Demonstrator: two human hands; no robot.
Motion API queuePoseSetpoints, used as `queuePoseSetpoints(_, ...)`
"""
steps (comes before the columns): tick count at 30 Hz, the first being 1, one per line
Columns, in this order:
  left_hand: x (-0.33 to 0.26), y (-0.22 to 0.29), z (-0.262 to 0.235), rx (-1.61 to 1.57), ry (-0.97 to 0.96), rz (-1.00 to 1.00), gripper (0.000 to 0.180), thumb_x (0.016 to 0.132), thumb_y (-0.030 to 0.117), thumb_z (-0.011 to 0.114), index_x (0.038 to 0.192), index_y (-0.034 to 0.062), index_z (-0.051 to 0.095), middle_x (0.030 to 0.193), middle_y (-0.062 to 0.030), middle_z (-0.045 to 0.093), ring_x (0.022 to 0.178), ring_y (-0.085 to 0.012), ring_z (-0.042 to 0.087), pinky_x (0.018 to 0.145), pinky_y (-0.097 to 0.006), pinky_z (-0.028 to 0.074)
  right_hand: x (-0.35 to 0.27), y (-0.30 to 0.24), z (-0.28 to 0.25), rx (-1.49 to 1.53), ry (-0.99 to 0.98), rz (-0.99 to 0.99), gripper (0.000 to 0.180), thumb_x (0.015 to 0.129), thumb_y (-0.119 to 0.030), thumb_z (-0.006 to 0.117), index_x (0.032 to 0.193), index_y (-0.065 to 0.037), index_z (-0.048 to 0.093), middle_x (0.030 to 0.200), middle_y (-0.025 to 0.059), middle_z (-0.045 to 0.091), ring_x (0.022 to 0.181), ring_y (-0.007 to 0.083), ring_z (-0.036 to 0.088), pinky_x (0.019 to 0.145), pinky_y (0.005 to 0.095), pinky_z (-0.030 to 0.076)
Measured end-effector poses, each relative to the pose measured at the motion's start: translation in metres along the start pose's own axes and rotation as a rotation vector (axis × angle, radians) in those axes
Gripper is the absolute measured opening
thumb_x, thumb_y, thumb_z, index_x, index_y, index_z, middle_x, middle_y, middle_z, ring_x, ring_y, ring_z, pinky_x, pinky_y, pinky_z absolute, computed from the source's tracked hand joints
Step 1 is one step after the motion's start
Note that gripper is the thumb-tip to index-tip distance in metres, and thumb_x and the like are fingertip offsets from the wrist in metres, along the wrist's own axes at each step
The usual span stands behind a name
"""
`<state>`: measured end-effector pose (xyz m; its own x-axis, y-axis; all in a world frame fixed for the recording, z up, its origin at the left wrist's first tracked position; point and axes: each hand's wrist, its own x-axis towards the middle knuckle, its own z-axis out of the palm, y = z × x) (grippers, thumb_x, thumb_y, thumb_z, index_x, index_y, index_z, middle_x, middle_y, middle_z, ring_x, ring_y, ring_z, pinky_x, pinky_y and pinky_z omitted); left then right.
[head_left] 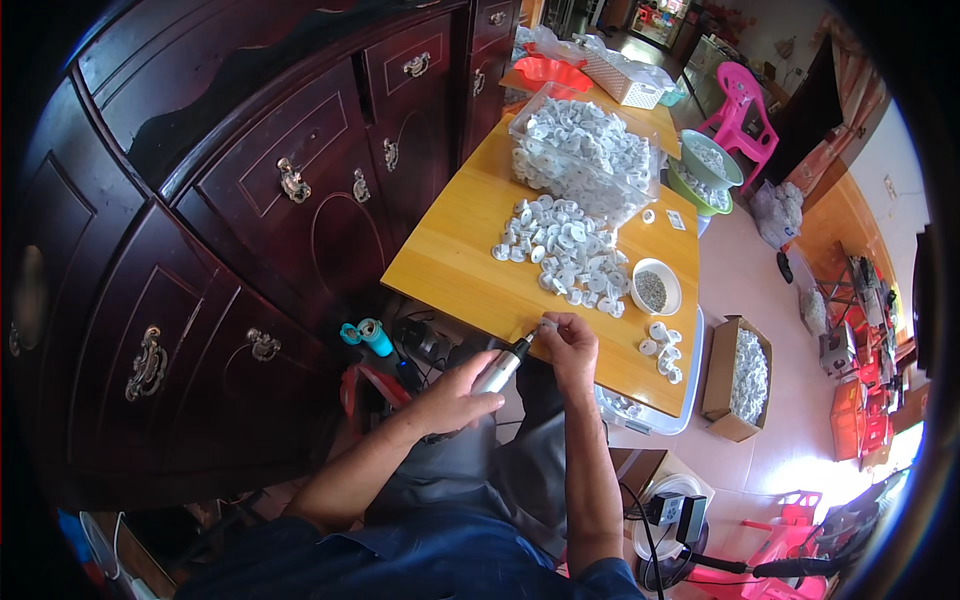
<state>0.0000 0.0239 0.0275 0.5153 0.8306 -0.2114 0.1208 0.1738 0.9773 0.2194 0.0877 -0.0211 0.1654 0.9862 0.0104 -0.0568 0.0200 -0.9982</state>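
As seen from the head, closed around a silver power screwdriver (497,372) with the left grip (455,395), pointing its dark nose at the right grip (573,352). Pinching a small, mostly hidden piece (546,324) there between thumb and fingers, right by the tool's tip, at the near edge of the wooden counter (460,250); hard to tell any contact between tip and piece. Facing a loose heap of white parts (570,250), spread before a clear bin (635,212) full of more. Having near the right grip a white bowl (676,300) of tiny metal bits, and on the floor, farther right, a cardboard box (733,428) of white parts.
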Motion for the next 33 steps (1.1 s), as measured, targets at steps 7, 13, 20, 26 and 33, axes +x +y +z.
queuePoseSetpoints(7, 0.002, -0.002, -0.001, -0.149, -0.049, 0.004, 0.060, 0.093, 0.011, 0.064, 0.146, 0.0018, 0.037, 0.100, -0.0055, 0.055, 0.060, -0.0070, 0.053, 0.054, -0.023, 0.048, -0.002, 0.002, -0.004, -0.020, -0.001, -0.004, 0.020, 0.088, 0.006, 0.068, 0.108, 0.002, 0.068, 0.094, 0.0025, 0.071, 0.085, 0.0064, 0.064, 0.078, 0.0209, 0.050)
queuePoseSetpoints(13, 0.002, 0.001, 0.000, -0.209, -0.054, 0.028, 0.062, 0.091, 0.011, 0.064, 0.145, -0.0004, 0.037, 0.086, -0.0046, 0.057, 0.058, -0.0080, 0.052, 0.050, -0.024, 0.045, -0.001, 0.004, -0.006, 0.024, -0.017, 0.003, 0.020, 0.088, 0.007, 0.068, 0.108, 0.002, 0.068, 0.097, 0.0036, 0.072, 0.088, 0.0078, 0.066, 0.081, 0.0217, 0.051)
queuePoseSetpoints(20, 0.004, -0.001, 0.002, -0.228, -0.059, 0.035, 0.060, 0.092, 0.011, 0.063, 0.145, 0.0002, 0.037, 0.088, -0.0047, 0.057, 0.059, -0.0078, 0.052, 0.051, -0.024, 0.046, 0.000, 0.008, -0.007, 0.049, -0.030, -0.015, 0.017, 0.090, 0.001, 0.069, 0.108, 0.002, 0.068, 0.099, 0.0074, 0.073, 0.091, 0.0115, 0.068, 0.084, 0.0243, 0.053)
queuePoseSetpoints(26, 0.002, 0.003, 0.001, -0.283, -0.080, -0.004, 0.058, 0.092, 0.011, 0.062, 0.145, 0.0003, 0.038, 0.088, -0.0049, 0.057, 0.059, -0.0076, 0.052, 0.052, -0.024, 0.046, 0.001, 0.009, -0.010, 0.074, -0.054, -0.021, 0.017, 0.091, 0.000, 0.069, 0.107, 0.002, 0.068, 0.099, 0.0069, 0.073, 0.091, 0.0117, 0.068, 0.085, 0.0254, 0.053)
queuePoseSetpoints(33, 0.000, 0.010, 0.004, -0.314, -0.091, -0.016, 0.058, 0.092, 0.010, 0.062, 0.144, 0.0008, 0.039, 0.088, -0.0042, 0.056, 0.061, -0.0073, 0.053, 0.052, -0.023, 0.046, 0.001, 0.006, -0.013, 0.107, -0.091, -0.002, 0.016, 0.090, 0.000, 0.070, 0.106, 0.001, 0.068, 0.099, 0.0058, 0.073, 0.092, 0.0113, 0.067, 0.086, 0.0258, 0.054)
